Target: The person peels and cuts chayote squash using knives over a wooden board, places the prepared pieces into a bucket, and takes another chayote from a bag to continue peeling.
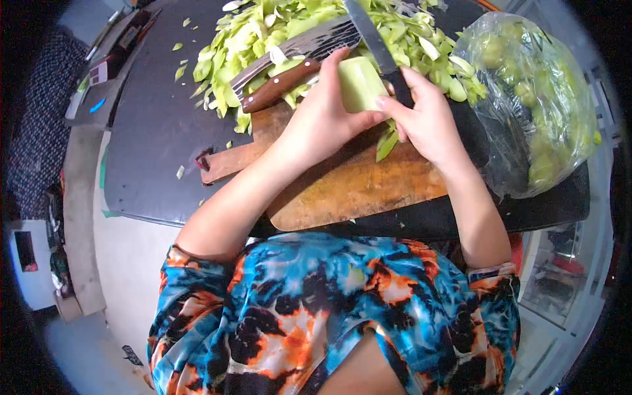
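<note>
My left hand (329, 115) is closed around a peeled, pale green block of fruit or vegetable (361, 82); its exact kind I cannot tell. Wrapped round the black handle of a knife (370, 33) are the fingers of my right hand (426, 117). The knife's blade points up and away, beside the block, and my right thumb lies near the block's lower edge. A thin green strip (387, 145) hangs below my right fingers. Just beyond my left hand, a large knife with a riveted brown wooden handle (280, 84) rests on green slices.
Under my hands lies a wooden cutting board (362, 187) on a dark table (151, 145). A heap of green peelings and slices (263, 29) covers the far middle. To the right sits a clear plastic bag (536, 105) with green pieces inside.
</note>
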Demonstrator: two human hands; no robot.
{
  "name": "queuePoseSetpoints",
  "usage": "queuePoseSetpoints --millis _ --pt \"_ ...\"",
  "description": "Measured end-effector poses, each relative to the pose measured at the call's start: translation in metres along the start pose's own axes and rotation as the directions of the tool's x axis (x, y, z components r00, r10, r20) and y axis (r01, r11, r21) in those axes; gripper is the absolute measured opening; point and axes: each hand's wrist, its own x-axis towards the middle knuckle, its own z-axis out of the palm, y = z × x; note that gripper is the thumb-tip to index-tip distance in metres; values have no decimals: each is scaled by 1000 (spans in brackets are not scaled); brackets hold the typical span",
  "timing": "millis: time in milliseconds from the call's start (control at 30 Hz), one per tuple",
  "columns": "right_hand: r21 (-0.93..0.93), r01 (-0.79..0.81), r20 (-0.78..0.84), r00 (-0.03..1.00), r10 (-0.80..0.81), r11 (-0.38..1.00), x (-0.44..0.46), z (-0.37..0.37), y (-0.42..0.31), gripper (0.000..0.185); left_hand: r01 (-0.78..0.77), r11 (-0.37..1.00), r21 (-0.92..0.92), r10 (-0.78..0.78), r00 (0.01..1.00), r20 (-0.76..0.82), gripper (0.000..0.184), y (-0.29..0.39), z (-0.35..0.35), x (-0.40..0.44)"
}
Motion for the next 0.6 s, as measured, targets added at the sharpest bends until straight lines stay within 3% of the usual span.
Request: queuePoseSetpoints --millis 33,133,233,333,467,600 --pt "62 9 -22 1000 -8 998 -2 -2 -8 34 214 946 -244 -195 976 100 82 0 -4 2" --pt "146 15 -60 998 -6 989 -10 -13 -35 29 448 711 -542 -327 893 309 57 -1 -15 2" --pt "-122 22 16 1000 -20 992 -19 -39 -45 28 477 587 -654 -335 879 341 48 -5 -18 -2" --pt "-505 185 83 983 -166 843 -32 -57 -45 28 511 459 -727 -379 852 361 45 1 -22 0" --pt "-663 273 85 952 -293 697 -51 -51 -56 22 485 238 -841 -435 828 354 45 -4 -20 2" --pt "-767 201 113 977 -180 609 -53 -51 -56 14 482 302 -822 -352 858 374 46 -8 -16 0"
